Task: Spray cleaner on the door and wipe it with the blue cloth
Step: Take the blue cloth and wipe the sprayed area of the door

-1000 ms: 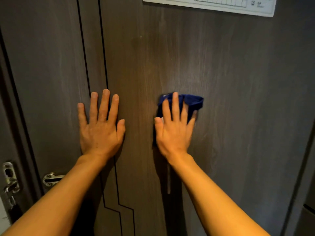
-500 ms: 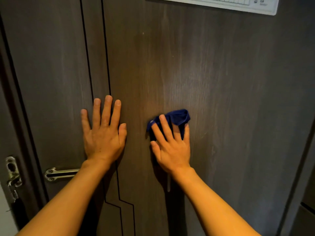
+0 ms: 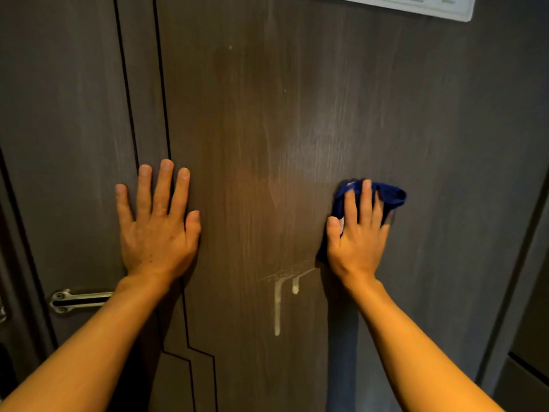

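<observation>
Wiping well under way, spraying apparently done: damp streaks and a dull sheen spread over the middle of the door (image 3: 297,129), no spray bottle anywhere in view. Left to do, judging by the surface: two pale drips of cleaner (image 3: 277,301) running down below a foamy smear, between the two forearms and just below-left of the cloth hand, not yet wiped; probably also the lower panel and the far right side, though hard to say under this dim, warm light whether those parts are wet or dry. Right hand (image 3: 358,236) pressed flat to the door, fingers spread and pointing up, pinning the blue cloth (image 3: 392,196) against the wood; cloth bunched under the palm, a fold sticking out past the fingertips at upper right and a corner showing by the wrist at lower left. Left hand (image 3: 157,227) empty, splayed wide and flat on the panel, fingers up, thumb out to the right, straddling the dark inlay lines (image 3: 162,114), seemingly bracing the door. Both forearms extended upward and forward, well apart. Metal door guard (image 3: 78,300) low at left, just beside the left forearm, touched by neither hand
</observation>
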